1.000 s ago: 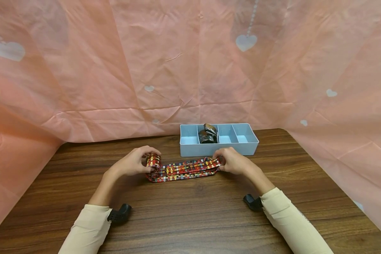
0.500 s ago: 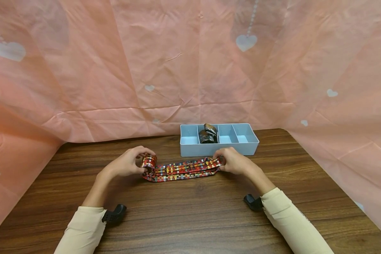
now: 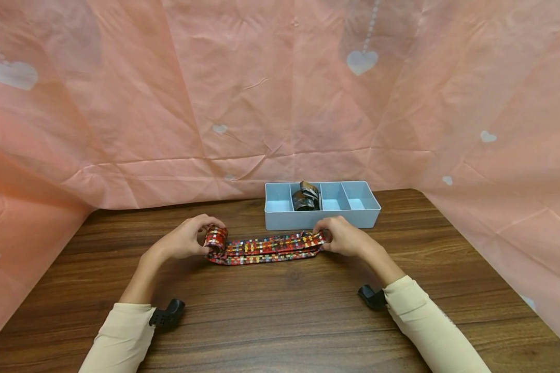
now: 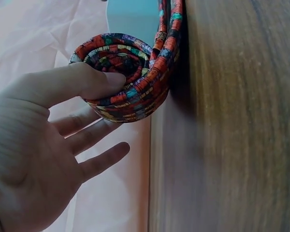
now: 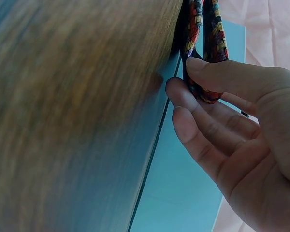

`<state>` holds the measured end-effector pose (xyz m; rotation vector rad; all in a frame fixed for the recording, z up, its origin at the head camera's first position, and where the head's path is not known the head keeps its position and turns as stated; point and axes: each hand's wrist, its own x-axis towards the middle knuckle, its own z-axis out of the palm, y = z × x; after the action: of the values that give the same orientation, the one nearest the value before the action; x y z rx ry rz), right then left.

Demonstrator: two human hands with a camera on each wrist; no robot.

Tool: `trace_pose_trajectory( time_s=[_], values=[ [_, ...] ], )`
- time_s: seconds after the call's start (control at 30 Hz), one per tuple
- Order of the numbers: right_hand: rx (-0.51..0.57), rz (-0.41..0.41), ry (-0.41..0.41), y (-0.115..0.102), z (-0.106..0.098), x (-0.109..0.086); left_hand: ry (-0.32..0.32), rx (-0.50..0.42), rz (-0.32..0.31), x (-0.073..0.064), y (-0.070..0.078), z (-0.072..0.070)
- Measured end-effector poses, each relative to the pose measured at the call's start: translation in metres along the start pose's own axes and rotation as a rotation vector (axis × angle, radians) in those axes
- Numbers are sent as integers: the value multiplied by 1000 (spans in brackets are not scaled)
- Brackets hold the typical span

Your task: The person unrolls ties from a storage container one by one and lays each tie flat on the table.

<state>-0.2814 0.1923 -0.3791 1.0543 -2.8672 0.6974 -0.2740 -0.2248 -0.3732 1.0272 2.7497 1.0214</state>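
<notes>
Currently: left hand [image 3: 181, 241] pinching coil [image 3: 216, 237] of red multicoloured fabric strip [image 3: 266, 247]; right hand [image 3: 347, 238] pinching far end [image 3: 315, 240], pale-blue divided box [image 3: 321, 220] just beyond. Rolling apparently underway; next turn likely wants light tension.

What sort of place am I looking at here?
Probably a small makeshift filming booth, though the wider room is hidden. A pink heart-patterned curtain hangs behind and on both sides of a wood-grain table, and a black device, perhaps a camera, is worn at each wrist.
</notes>
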Motion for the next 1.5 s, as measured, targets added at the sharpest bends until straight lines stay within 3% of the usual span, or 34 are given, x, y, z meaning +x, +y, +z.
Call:
trace_pose_trajectory(
  time_s=[0.47, 0.8, 1.27, 1.5],
  values=[
    [6, -8, -6, 1, 1, 2, -51, 132, -10, 4, -2, 4],
    [27, 14, -1, -1, 1, 0, -53, 130, -13, 6, -2, 5],
    [241, 57, -13, -4, -2, -1, -58, 118, -36, 6, -2, 5],
    [241, 53, 30, -3, -2, -1, -36, 123, -17, 5, -1, 4]
  ],
)
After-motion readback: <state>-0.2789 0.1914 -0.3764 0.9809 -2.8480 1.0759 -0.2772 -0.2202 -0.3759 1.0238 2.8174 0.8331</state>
